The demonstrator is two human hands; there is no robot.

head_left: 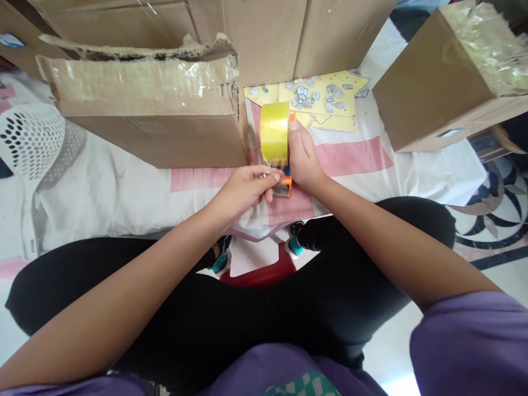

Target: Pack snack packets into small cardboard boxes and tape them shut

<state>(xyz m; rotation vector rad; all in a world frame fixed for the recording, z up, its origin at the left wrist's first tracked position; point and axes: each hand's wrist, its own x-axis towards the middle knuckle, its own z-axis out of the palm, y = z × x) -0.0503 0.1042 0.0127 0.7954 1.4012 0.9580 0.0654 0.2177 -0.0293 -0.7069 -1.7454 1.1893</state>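
A tape dispenser [290,187] with an orange frame carries a wide roll of yellowish tape [274,131]. Its right side is gripped by my right hand [304,154], the thumb lying along the orange edge near the top. My left hand [254,186] is closed in a pinch at the lower end of the dispenser, where a strip of clear tape seems to hang. Its fingertips partly cover that end. Just left of the dispenser stands a cardboard box [165,137] with a torn, taped upper edge.
Larger cardboard boxes [259,38] line the back. Another taped box [429,82] stands at the right. Yellow paper sheets [346,104] with small scraps lie behind my hands. A white perforated chair back [35,137] is at the left. A pink-and-white cloth [350,157] covers the surface.
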